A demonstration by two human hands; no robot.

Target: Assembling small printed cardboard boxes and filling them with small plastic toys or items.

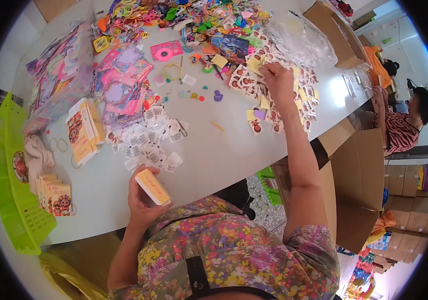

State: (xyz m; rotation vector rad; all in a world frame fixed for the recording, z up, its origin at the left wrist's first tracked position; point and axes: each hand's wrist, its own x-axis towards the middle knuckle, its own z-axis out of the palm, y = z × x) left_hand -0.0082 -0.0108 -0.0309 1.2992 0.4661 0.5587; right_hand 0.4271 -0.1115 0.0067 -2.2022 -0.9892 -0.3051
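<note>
box [153, 187] slants lengthwise down-right in the curled left hand [140, 206], well below-left of the right hand [278, 81], which apparently pinches a yellow slip [254, 65].

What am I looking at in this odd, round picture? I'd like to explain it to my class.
There is no machine here, just a person's two bare hands. One wide camera worn on the head looks down at them, so straight edges bend near the rim. The left hand holds a small yellow-and-white box. The right hand is over scattered printed cards, its fingertips at a yellow slip; whether it is gripped is hard to tell. The pale table also bears colourful trinkets, pink packs and white packets. A green basket is at the left, another person at the right.
</note>
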